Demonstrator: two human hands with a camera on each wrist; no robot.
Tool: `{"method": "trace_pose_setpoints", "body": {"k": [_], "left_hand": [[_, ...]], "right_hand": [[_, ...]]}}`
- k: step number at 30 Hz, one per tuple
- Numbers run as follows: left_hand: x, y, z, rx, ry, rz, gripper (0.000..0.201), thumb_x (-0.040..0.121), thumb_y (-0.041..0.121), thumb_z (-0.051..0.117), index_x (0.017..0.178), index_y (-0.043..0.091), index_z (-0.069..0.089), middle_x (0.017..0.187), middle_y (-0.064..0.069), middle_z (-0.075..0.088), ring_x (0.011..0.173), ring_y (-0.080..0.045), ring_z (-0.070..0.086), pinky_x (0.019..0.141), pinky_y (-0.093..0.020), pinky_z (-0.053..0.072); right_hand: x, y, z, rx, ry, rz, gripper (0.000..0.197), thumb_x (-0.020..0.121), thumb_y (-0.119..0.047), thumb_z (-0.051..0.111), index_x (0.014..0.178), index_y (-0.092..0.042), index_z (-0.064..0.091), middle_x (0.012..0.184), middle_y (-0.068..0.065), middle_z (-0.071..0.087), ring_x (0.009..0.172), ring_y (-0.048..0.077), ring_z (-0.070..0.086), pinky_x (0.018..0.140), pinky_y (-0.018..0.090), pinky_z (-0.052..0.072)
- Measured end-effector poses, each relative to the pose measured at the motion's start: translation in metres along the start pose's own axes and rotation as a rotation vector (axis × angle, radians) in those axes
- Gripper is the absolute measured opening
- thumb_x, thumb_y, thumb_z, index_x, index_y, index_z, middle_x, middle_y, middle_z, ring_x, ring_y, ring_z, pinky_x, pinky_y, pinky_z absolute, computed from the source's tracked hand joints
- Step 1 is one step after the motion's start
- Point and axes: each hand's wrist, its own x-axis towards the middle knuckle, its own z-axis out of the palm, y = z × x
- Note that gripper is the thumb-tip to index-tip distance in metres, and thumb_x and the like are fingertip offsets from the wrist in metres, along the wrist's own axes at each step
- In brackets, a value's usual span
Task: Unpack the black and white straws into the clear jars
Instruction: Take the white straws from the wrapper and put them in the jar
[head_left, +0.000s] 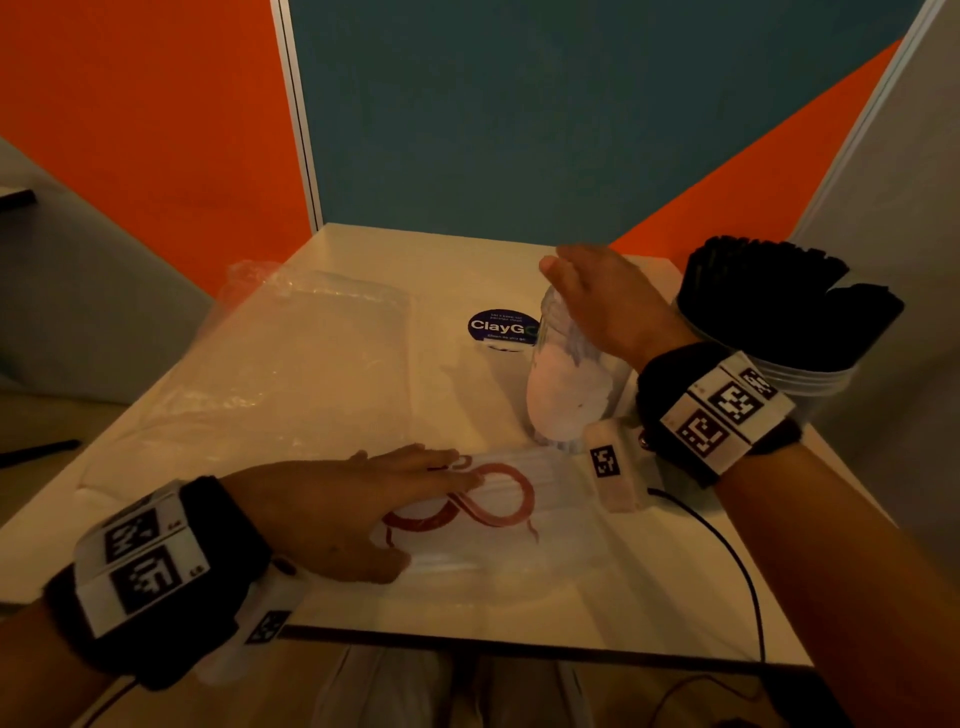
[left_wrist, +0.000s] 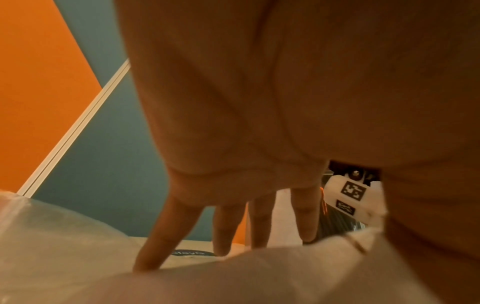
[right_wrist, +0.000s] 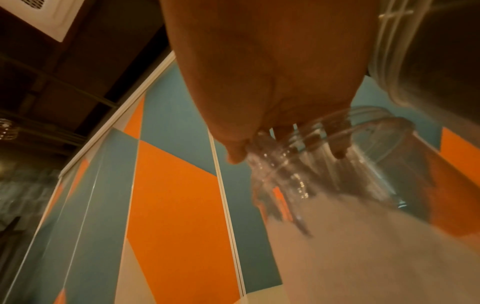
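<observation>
On the white table (head_left: 519, 613), a clear plastic jar (head_left: 800, 382) at the right edge is packed with black straws (head_left: 779, 306), so that colour looks done. Beside it, the right hand (head_left: 602, 301) lies with fairly straight fingers over a 2nd clear jar (head_left: 545, 322) holding white straws (head_left: 566, 400). The left hand (head_left: 353, 506) presses flat on a clear, red-printed plastic packet (head_left: 498, 499) near the front edge. Whether straws remain inside it is unclear.

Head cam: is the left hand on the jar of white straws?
No, the left hand lies flat on the red-printed bag; the right hand is on the jar.
</observation>
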Motion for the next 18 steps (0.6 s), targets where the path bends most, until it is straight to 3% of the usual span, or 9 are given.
{"method": "trace_pose_setpoints", "body": {"k": [1, 2, 5, 8, 10, 11, 15, 17, 18], "left_hand": [[0.000, 0.000, 0.000, -0.037, 0.050, 0.049, 0.079, 0.090, 0.034, 0.058, 0.139, 0.058, 0.001, 0.157, 0.023, -0.001, 0.144, 0.004, -0.002, 0.121, -0.031, 0.010], [0.000, 0.001, 0.000, -0.069, 0.095, 0.086, 0.074, 0.091, 0.027, 0.057, 0.139, 0.055, 0.008, 0.156, 0.022, 0.008, 0.142, 0.007, 0.007, 0.119, -0.024, 0.014], [0.001, 0.000, -0.001, -0.075, 0.169, 0.092, 0.064, 0.092, 0.017, 0.054, 0.136, 0.049, 0.021, 0.150, 0.024, 0.024, 0.131, 0.021, 0.020, 0.110, -0.007, 0.018], [0.004, 0.000, -0.002, -0.068, 0.204, 0.098, 0.060, 0.093, 0.011, 0.052, 0.137, 0.043, 0.026, 0.145, 0.025, 0.028, 0.126, 0.024, 0.024, 0.104, 0.000, 0.017], [0.003, 0.003, -0.003, -0.069, 0.209, 0.091, 0.058, 0.093, 0.011, 0.051, 0.139, 0.040, 0.030, 0.142, 0.024, 0.033, 0.125, 0.020, 0.028, 0.102, 0.000, 0.021], [0.003, 0.003, -0.003, -0.083, 0.211, 0.088, 0.056, 0.092, 0.014, 0.050, 0.138, 0.040, 0.033, 0.143, 0.022, 0.036, 0.125, 0.015, 0.032, 0.103, -0.002, 0.024], [0.002, 0.004, -0.004, -0.162, 0.246, 0.080, 0.050, 0.085, 0.042, 0.035, 0.134, 0.046, 0.041, 0.139, 0.021, 0.048, 0.121, 0.001, 0.050, 0.104, -0.025, 0.040], [0.001, 0.003, -0.007, -0.151, 0.303, 0.079, 0.043, 0.091, 0.039, 0.035, 0.133, 0.043, 0.046, 0.127, 0.023, 0.057, 0.111, 0.001, 0.056, 0.099, -0.028, 0.045], [0.000, 0.004, -0.009, -0.151, 0.337, 0.078, 0.040, 0.095, 0.035, 0.036, 0.133, 0.041, 0.048, 0.119, 0.026, 0.061, 0.104, 0.004, 0.059, 0.094, -0.025, 0.047]], "right_hand": [[0.000, 0.000, 0.001, -0.009, -0.014, 0.011, 0.030, 0.101, -0.034, 0.032, 0.102, -0.014, 0.055, 0.121, 0.016, 0.056, 0.114, 0.029, 0.050, 0.085, 0.030, 0.036], [-0.001, -0.001, -0.001, 0.012, -0.012, 0.029, 0.027, 0.101, -0.032, 0.033, 0.108, -0.017, 0.054, 0.126, 0.015, 0.054, 0.119, 0.028, 0.048, 0.089, 0.030, 0.035], [-0.004, -0.003, -0.004, -0.023, -0.057, 0.044, 0.043, 0.102, -0.030, 0.030, 0.139, -0.011, 0.040, 0.147, 0.011, 0.036, 0.137, 0.026, 0.030, 0.109, 0.033, 0.025], [-0.004, -0.001, -0.003, -0.103, -0.106, 0.005, 0.042, 0.103, -0.033, 0.026, 0.131, -0.011, 0.048, 0.144, 0.014, 0.039, 0.137, 0.033, 0.028, 0.109, 0.044, 0.026], [-0.001, 0.000, -0.003, -0.032, -0.044, 0.009, 0.048, 0.100, -0.045, 0.028, 0.127, -0.014, 0.052, 0.139, 0.014, 0.044, 0.135, 0.035, 0.032, 0.108, 0.048, 0.029], [-0.001, 0.000, -0.002, -0.022, -0.038, 0.034, 0.052, 0.098, -0.050, 0.030, 0.133, -0.017, 0.048, 0.144, 0.012, 0.040, 0.138, 0.033, 0.028, 0.111, 0.049, 0.027], [-0.007, -0.001, -0.001, -0.030, -0.066, 0.091, 0.063, 0.093, -0.057, 0.037, 0.144, -0.021, 0.035, 0.155, 0.008, 0.023, 0.145, 0.029, 0.014, 0.116, 0.050, 0.018], [-0.015, -0.008, -0.005, 0.028, 0.020, 0.035, 0.057, 0.094, -0.051, 0.043, 0.142, -0.020, 0.039, 0.153, 0.010, 0.027, 0.144, 0.028, 0.018, 0.117, 0.043, 0.019], [-0.022, -0.015, -0.008, 0.044, 0.064, -0.010, 0.052, 0.095, -0.046, 0.046, 0.140, -0.019, 0.042, 0.151, 0.009, 0.031, 0.142, 0.025, 0.023, 0.116, 0.034, 0.019]]}}
